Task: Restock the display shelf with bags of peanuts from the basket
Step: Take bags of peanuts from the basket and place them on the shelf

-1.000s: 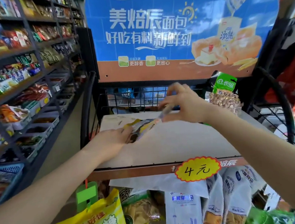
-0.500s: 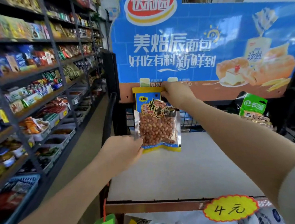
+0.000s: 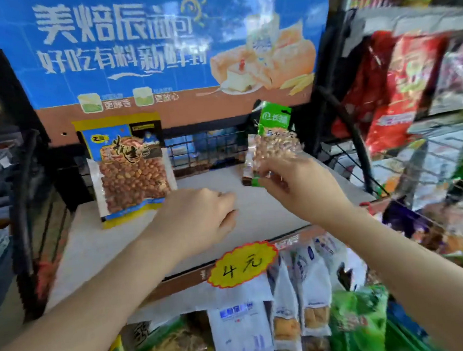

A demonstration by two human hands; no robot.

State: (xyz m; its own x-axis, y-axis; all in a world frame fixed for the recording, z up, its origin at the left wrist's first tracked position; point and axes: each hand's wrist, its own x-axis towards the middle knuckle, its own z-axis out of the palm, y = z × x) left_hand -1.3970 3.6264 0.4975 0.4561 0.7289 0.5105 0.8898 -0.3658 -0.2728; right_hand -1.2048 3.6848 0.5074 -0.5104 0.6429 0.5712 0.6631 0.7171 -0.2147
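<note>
A blue-and-yellow bag of red-skinned peanuts stands upright at the back left of the white display shelf, leaning on the back panel. A green-topped bag of pale peanuts stands at the back right. My right hand pinches the bottom corner of the green-topped bag. My left hand hovers over the shelf's middle, fingers curled, holding nothing, just right of the blue bag. The basket is out of view.
A blue bread advertisement board backs the shelf. A yellow "4元" price tag hangs on the front edge. Bread bags sit on the tier below. Red snack bags hang on the right rack.
Both hands stood the blue peanut bag up at the back left and let go. My right hand moved right to the green-topped bag; my left hand dropped to the shelf's middle.
</note>
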